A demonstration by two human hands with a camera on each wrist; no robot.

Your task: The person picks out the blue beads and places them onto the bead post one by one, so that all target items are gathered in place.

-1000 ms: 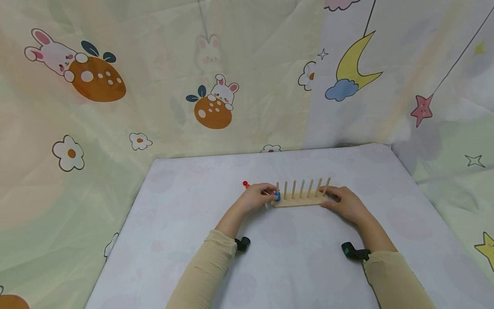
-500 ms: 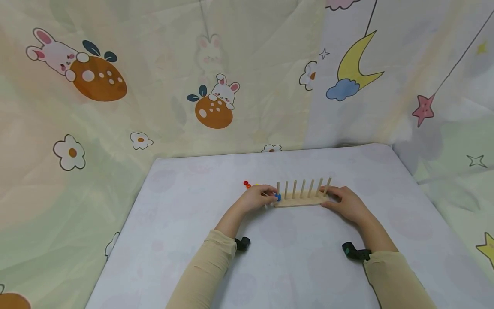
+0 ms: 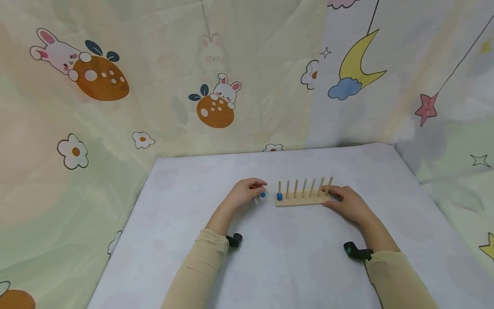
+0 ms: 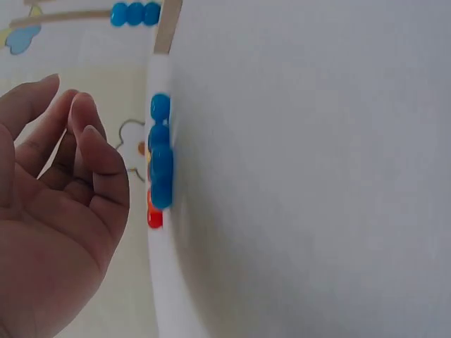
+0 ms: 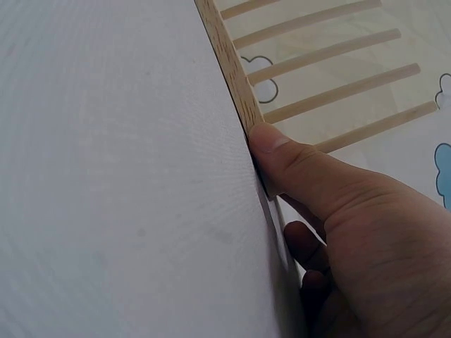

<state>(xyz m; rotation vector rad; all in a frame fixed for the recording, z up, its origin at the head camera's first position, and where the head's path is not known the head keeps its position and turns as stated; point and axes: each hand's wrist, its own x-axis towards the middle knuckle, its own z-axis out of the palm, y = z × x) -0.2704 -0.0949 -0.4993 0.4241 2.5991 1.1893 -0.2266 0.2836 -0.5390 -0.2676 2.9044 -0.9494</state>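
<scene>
Peg rack: we saw a wooden peg rack (image 3: 300, 200) lying on the pale table (image 3: 270, 257), near its middle, with seven upright pegs in a row.
Right hand: our right hand (image 3: 347, 204) gripped the right end of the rack; in the right wrist view the thumb (image 5: 282, 156) pressed on the base's near edge while the other fingers curled behind it.
Bead on the rack: a blue bead (image 3: 279, 196) sat at the foot of the leftmost peg; the left wrist view showed blue beads (image 4: 136, 13) threaded on that peg, though we could not count them for sure.
Left hand: our left hand (image 3: 247, 193) was just left of the rack and apart from it. In the left wrist view the fingers (image 4: 91, 151) were loosely bent and the palm held nothing.
Loose beads: a short row of blue beads (image 4: 161, 151) with a red bead (image 4: 154, 218) at one end lay on the table just beside the left fingertips; from the head view we saw a blue one (image 3: 263, 195) and a bit of red (image 3: 252, 187) by the fingers.
Backdrop: printed cloth (image 3: 216, 98) with rabbits, a moon and stars hung behind the table.
</scene>
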